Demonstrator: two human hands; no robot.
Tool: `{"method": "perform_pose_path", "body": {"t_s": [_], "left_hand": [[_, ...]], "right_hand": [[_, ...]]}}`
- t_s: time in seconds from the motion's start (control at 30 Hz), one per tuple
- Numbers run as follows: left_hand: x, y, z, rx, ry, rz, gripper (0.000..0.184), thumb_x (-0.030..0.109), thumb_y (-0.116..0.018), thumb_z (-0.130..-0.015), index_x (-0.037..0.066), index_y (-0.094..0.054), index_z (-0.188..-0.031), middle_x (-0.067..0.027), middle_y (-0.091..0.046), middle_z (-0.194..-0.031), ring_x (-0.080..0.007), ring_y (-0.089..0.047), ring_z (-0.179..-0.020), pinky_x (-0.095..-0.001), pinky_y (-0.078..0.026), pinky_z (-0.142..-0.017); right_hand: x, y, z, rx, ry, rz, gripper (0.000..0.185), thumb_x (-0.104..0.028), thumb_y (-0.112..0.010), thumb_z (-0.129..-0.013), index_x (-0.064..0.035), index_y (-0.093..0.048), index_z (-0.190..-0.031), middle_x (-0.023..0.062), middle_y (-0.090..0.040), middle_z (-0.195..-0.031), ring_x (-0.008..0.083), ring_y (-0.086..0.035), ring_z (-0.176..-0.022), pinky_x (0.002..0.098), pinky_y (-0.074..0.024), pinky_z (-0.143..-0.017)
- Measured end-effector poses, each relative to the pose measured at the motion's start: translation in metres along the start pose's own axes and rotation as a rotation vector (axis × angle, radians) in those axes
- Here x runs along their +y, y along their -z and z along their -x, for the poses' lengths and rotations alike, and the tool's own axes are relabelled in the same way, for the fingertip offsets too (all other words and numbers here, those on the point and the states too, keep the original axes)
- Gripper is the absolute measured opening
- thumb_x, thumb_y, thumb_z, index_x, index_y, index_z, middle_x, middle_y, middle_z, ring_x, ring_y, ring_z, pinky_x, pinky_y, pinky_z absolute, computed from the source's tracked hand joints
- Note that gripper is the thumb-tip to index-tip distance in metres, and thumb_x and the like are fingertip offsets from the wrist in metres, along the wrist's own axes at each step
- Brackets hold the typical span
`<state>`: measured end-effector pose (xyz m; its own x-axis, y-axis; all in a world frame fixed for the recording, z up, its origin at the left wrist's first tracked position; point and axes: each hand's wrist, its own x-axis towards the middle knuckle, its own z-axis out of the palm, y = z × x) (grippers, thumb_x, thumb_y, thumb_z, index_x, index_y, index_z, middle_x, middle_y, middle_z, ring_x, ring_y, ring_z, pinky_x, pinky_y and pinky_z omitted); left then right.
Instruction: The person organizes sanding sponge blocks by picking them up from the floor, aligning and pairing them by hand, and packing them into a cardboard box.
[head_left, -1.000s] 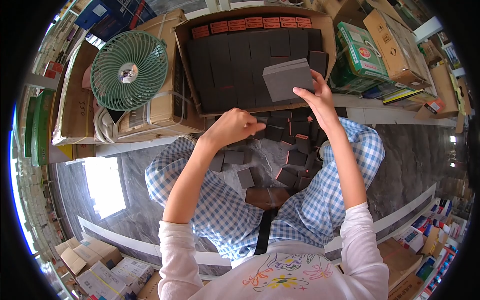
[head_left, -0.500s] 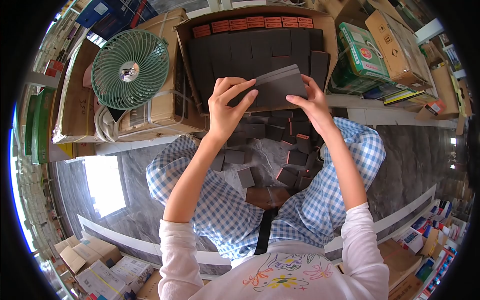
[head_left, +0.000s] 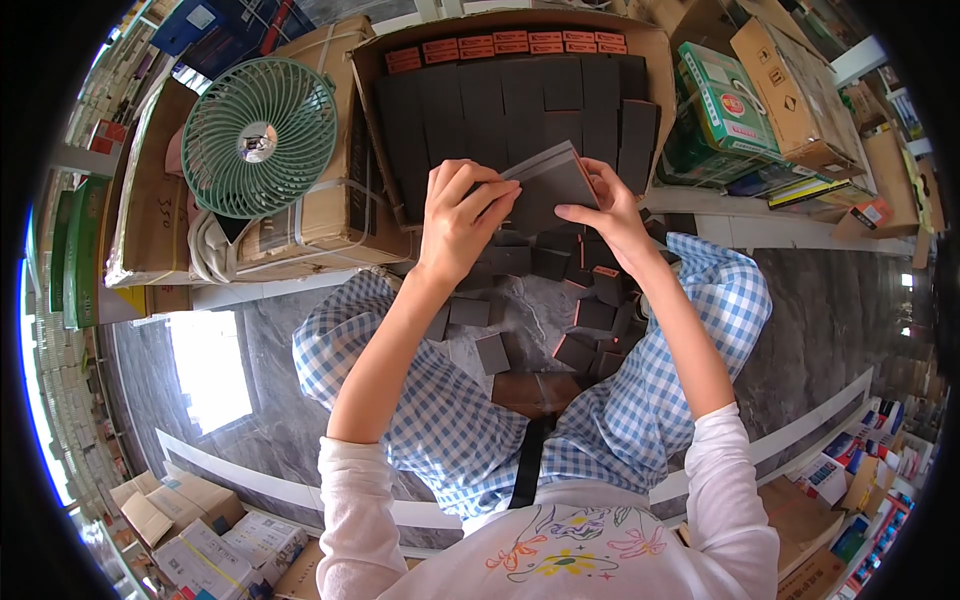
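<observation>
Between my hands is a small dark grey box (head_left: 552, 192), tilted, with a lighter strip along its top edge and an orange edge at its right end. My left hand (head_left: 462, 215) pinches its left end with the fingertips. My right hand (head_left: 614, 215) grips the right end, thumb on the near face and fingers behind. Just beyond stands a large open carton (head_left: 662, 70), packed with rows of similar dark boxes (head_left: 505, 95) and a back row of orange-labelled boxes (head_left: 510, 43). More dark boxes (head_left: 492, 354) lie loose on the floor between my legs.
A green fan (head_left: 260, 140) rests on a strapped cardboard box (head_left: 330, 215) to the left. On the right stand a green carton (head_left: 725, 100) and a brown carton (head_left: 795, 95). Stacked boxes (head_left: 200, 540) sit behind at the lower left.
The box has come slightly down and nearer, turning so its orange right edge shows. Both hands moved with it, and the left fingers have curled in more.
</observation>
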<state>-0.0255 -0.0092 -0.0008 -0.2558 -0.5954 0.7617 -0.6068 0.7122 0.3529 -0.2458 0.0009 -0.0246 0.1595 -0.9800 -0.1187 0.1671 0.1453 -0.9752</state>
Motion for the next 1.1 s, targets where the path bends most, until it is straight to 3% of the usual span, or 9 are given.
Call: {"method": "perform_pose_path", "body": {"t_s": [0.3, 0.4, 0.5, 0.6, 0.67, 0.83, 0.87, 0.97, 1.1], "left_hand": [[-0.001, -0.002, -0.002, -0.085, 0.049, 0.077, 0.015, -0.004, -0.070, -0.077, 0.002, -0.062, -0.089, -0.0075, -0.056, -0.091, -0.0256, -0.055, -0.083, -0.0347, -0.045, -0.072], [-0.006, 0.001, -0.002, -0.044, 0.190, 0.193, 0.006, 0.000, -0.064, -0.085, 0.000, -0.058, -0.086, -0.0095, -0.055, -0.087, -0.0245, -0.053, -0.077, -0.0323, -0.044, -0.070], [-0.013, 0.010, -0.001, -0.149, 0.508, 0.408, 0.018, 0.006, -0.055, -0.093, -0.001, -0.051, -0.077, -0.0112, -0.052, -0.077, -0.0255, -0.047, -0.065, -0.0339, -0.042, -0.066], [-0.014, 0.014, -0.002, -0.188, 0.276, 0.235, 0.009, 0.005, -0.057, -0.091, -0.002, -0.055, -0.086, -0.0094, -0.055, -0.076, -0.0216, -0.049, -0.070, -0.0302, -0.042, -0.067], [-0.009, 0.013, -0.008, -0.142, 0.177, 0.240, 0.007, 0.001, -0.061, -0.085, 0.000, -0.059, -0.091, -0.0100, -0.060, -0.088, -0.0227, -0.056, -0.080, -0.0307, -0.045, -0.075], [-0.001, 0.015, -0.017, -0.249, 0.250, 0.328, 0.043, 0.007, -0.070, -0.076, 0.006, -0.059, -0.118, -0.0119, -0.056, -0.119, -0.0296, -0.052, -0.113, -0.0378, -0.042, -0.097], [0.001, 0.014, -0.017, -0.251, 0.247, 0.330, 0.043, 0.007, -0.070, -0.076, 0.006, -0.059, -0.118, -0.0119, -0.056, -0.119, -0.0296, -0.052, -0.113, -0.0378, -0.042, -0.097], [-0.001, 0.007, -0.014, -0.446, 0.299, 0.366, 0.074, 0.013, -0.076, -0.070, 0.008, -0.043, -0.137, -0.0136, -0.050, -0.129, -0.0331, -0.047, -0.122, -0.0414, -0.038, -0.104], [0.004, 0.002, -0.013, -0.495, 0.278, 0.340, 0.076, 0.008, -0.077, -0.067, 0.008, -0.045, -0.137, -0.0125, -0.055, -0.123, -0.0290, -0.053, -0.116, -0.0384, -0.042, -0.102]], "right_hand": [[0.000, -0.002, -0.001, 0.018, -0.024, 0.029, 0.072, -0.008, -0.084, -0.069, -0.0009, -0.046, -0.130, 0.0079, -0.059, -0.108, 0.0169, -0.059, -0.104, 0.0305, -0.0461, -0.094], [0.000, 0.000, -0.002, 0.013, -0.011, 0.026, 0.072, -0.009, -0.083, -0.069, -0.0006, -0.046, -0.130, 0.0083, -0.059, -0.108, 0.0175, -0.058, -0.104, 0.0313, -0.0454, -0.095], [0.000, 0.002, -0.003, 0.032, -0.006, 0.034, 0.071, -0.010, -0.083, -0.070, -0.0004, -0.046, -0.130, 0.0085, -0.059, -0.108, 0.0178, -0.058, -0.105, 0.0318, -0.0448, -0.095], [-0.001, 0.005, -0.004, 0.036, 0.006, 0.003, 0.071, -0.010, -0.083, -0.070, -0.0003, -0.046, -0.129, 0.0084, -0.059, -0.108, 0.0178, -0.058, -0.104, 0.0313, -0.0448, -0.095], [-0.003, 0.006, -0.003, 0.023, -0.022, 0.045, 0.067, -0.006, -0.079, -0.074, -0.0005, -0.045, -0.131, 0.0089, -0.058, -0.117, 0.0182, -0.054, -0.114, 0.0327, -0.0421, -0.100], [0.002, 0.006, -0.004, 0.003, 0.113, 0.201, 0.067, -0.010, -0.083, -0.069, -0.0029, -0.048, -0.126, 0.0079, -0.059, -0.108, 0.0167, -0.058, -0.103, 0.0303, -0.0468, -0.092], [0.002, 0.005, -0.004, -0.017, 0.164, 0.283, 0.066, -0.010, -0.083, -0.069, -0.0039, -0.048, -0.125, 0.0076, -0.059, -0.108, 0.0159, -0.058, -0.103, 0.0301, -0.0470, -0.091], [-0.005, 0.001, 0.002, -0.058, 0.169, 0.370, 0.067, -0.011, -0.083, -0.069, -0.0057, -0.048, -0.126, 0.0071, -0.057, -0.113, 0.0153, -0.057, -0.107, 0.0302, -0.0454, -0.093], [-0.004, 0.002, 0.006, -0.108, 0.195, 0.504, 0.068, -0.012, -0.082, -0.069, -0.0070, -0.047, -0.127, 0.0069, -0.056, -0.120, 0.0170, -0.055, -0.112, 0.0316, -0.0437, -0.096]]}}
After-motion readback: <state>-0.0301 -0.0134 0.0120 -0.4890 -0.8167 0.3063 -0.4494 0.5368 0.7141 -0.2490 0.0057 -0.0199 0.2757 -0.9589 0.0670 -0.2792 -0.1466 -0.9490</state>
